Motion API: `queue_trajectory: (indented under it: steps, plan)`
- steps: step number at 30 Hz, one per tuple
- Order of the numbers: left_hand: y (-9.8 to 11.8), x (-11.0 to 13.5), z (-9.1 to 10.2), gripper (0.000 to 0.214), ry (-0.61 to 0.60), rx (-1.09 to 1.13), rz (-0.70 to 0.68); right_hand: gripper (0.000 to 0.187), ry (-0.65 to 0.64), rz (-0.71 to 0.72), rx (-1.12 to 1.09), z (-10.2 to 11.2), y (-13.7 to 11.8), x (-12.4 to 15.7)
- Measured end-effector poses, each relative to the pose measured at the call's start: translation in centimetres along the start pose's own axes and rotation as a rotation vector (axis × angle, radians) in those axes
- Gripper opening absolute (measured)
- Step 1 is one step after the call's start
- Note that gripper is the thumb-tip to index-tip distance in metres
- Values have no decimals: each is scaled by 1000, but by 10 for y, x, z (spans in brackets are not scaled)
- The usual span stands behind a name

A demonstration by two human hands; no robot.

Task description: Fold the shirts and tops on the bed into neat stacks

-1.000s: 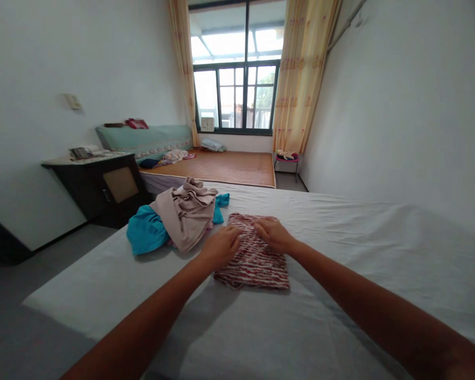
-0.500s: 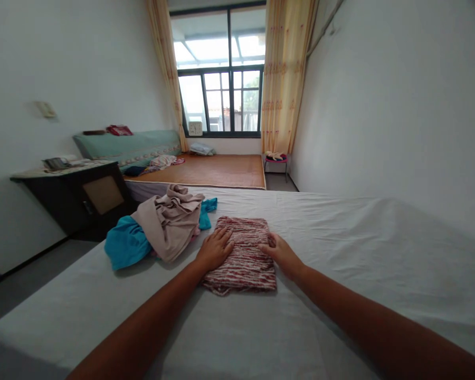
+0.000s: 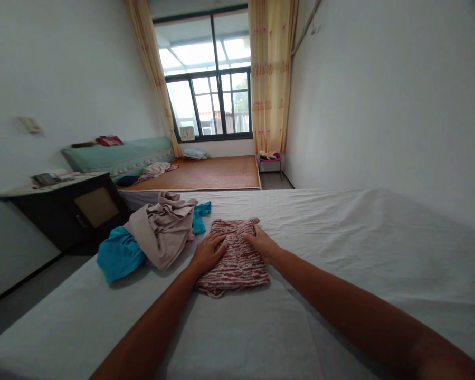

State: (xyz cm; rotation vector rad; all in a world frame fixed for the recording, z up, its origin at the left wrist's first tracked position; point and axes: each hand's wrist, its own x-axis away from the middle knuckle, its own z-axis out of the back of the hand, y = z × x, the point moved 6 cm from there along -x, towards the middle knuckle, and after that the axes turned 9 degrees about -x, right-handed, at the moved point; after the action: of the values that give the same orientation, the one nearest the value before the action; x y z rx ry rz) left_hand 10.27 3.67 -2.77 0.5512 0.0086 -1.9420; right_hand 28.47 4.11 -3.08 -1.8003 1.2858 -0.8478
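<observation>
A folded red-and-white patterned cloth (image 3: pixel 237 264) lies on the white bed sheet (image 3: pixel 340 237) in front of me. My left hand (image 3: pixel 206 252) rests flat on the cloth's left side with its fingers stretched out. My right hand (image 3: pixel 260 242) is on the cloth's upper right part, fingers curled onto the fabric near its far edge, which is rumpled there. To the left lies a heap of clothes: a beige garment (image 3: pixel 162 229) on top of a turquoise one (image 3: pixel 116 256).
A dark cabinet (image 3: pixel 69 211) stands left of the bed. Beyond it are a second bed with a woven mat (image 3: pixel 206 177), a green headboard cushion (image 3: pixel 119 155), a small stool (image 3: pixel 269 158) by the curtain, and a window (image 3: pixel 209 100). A white wall runs along the right.
Both hands moved from the cloth's far edge to its sides, then inward. The right hand now sits on the rumpled far edge. The view has swung to the right.
</observation>
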Motion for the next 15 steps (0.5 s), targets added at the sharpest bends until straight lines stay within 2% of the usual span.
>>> queue_trajectory:
  steps: [3, 5, 7, 11, 13, 15]
  plan:
    - [-9, -2, 0, 49, 15, 116, 57, 66, 24, -20, -22, 3, 4, -8]
    - [-18, -4, 0, 52, 16, 182, 128, 59, -14, -79, -51, 5, 7, -10]
    - [-24, -4, 1, 54, 5, 225, 182, 47, -29, -72, -83, 9, 2, -10]
    - [-27, -4, 3, 58, -12, 256, 209, 34, -7, 56, -140, 31, -33, 4]
    - [-28, -3, 2, 60, -18, 243, 210, 32, 11, 96, -127, 54, -58, 19]
    - [-29, -3, -1, 61, -27, 210, 203, 32, 48, 130, -92, 85, -85, 37]
